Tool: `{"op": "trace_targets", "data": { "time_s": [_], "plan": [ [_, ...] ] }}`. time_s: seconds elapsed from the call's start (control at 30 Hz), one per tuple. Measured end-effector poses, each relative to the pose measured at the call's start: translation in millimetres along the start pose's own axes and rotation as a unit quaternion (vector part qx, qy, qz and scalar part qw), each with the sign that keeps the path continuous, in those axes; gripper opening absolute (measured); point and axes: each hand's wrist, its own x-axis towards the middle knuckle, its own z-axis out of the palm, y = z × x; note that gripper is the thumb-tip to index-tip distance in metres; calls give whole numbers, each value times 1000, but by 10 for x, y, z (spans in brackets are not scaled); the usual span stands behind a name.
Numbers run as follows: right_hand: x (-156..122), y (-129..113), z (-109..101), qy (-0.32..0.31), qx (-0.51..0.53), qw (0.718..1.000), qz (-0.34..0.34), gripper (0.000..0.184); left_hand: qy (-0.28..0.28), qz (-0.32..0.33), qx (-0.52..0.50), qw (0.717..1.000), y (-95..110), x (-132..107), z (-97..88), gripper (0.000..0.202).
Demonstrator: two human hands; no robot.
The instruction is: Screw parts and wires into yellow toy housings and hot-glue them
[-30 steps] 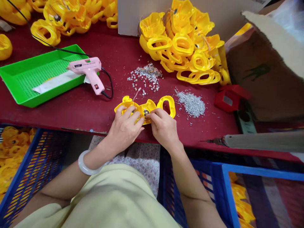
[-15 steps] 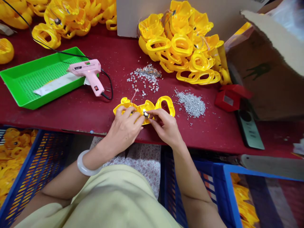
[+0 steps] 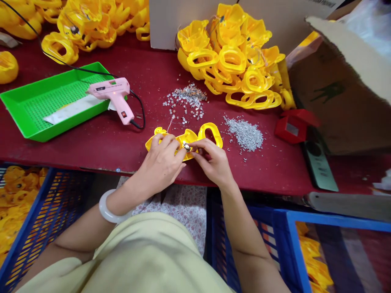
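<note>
Head view, left hand: the left hand (image 3: 160, 160) clasps a yellow plastic frame (image 3: 192, 137), which sits near the front edge of the desk (image 3: 91, 156).
Head view, right hand: the right hand (image 3: 210, 160) pinches a small metal stud (image 3: 186, 147) on the frame.
Risk: a slipped pinch could drop the stud among the loose silver bits (image 3: 244, 135).

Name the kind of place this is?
Probably a small hand-assembly workshop for plastic goods: a yellow plastic piece worked by hand on a red workbench, heaps of matching yellow parts, a pink hot glue gun, and blue crates holding more.
</note>
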Motion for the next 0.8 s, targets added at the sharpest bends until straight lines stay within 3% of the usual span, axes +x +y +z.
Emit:
{"op": "trace_targets", "data": {
  "time_s": [0.23, 0.6, 0.8],
  "plan": [
    [6, 13, 18, -1, 6, 1000, -7, 21, -14, 12, -6, 1000, -47, 54, -39, 19],
    [-10, 23, 31, 21, 6, 1000, 0, 15, 36, 3, 33, 999, -80, 162, 36, 21],
    [2, 16, 55, 39, -5, 999, -16, 10, 41, 7, -2, 999, -75, 145, 45, 18]
  ]
}}
